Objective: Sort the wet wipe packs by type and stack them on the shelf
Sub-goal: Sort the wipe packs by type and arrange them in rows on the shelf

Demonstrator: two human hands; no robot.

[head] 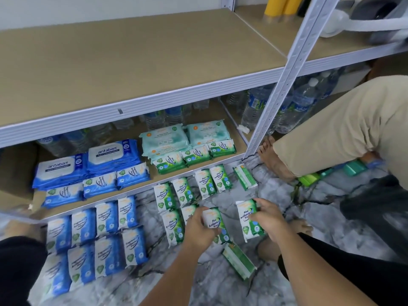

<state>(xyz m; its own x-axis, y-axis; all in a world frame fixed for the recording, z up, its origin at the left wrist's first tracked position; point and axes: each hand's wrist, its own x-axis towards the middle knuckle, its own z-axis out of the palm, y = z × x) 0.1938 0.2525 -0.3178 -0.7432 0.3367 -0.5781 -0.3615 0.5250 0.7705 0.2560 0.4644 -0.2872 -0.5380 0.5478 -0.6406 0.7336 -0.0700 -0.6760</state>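
The floor (220,288) is marble-patterned and fronts a white metal rack with board shelves. The bottom shelf (36,202) carries the sorted stock:

- antabax packs (112,155) at rear left, with blue Fragrance Antibacterial Wipes packs (99,184) in front of them.
- Teal packs (165,138) at rear right, with green Pine Antibacterial Wipes packs (192,156) in front of them.

Water bottles (254,111) stand behind. On the floor just before the shelf lie two groups, well apart by colour: a blue floor group (106,219) on the left and a green floor group (170,195) on the right.

**Step in hand.** Sorting appears complete; the work is judged to be at transfer of the green group to the shelf.

**Grip.**
- The left hand (198,228) is curled round one Pine pack (213,218), thumb on its face, holding it over the green floor group.
- The right hand (268,219) grasps a second Pine pack (248,214) by its right edge, fingers wrapped behind.
- Neither hand is free.

**Next move.** Probably carry both packs forward to the green row on the shelf and lay them flat on top, label up — edges squared, so the soft packs do not slide. A second person's leg (331,133) rests by the rack post; keep clear of it.
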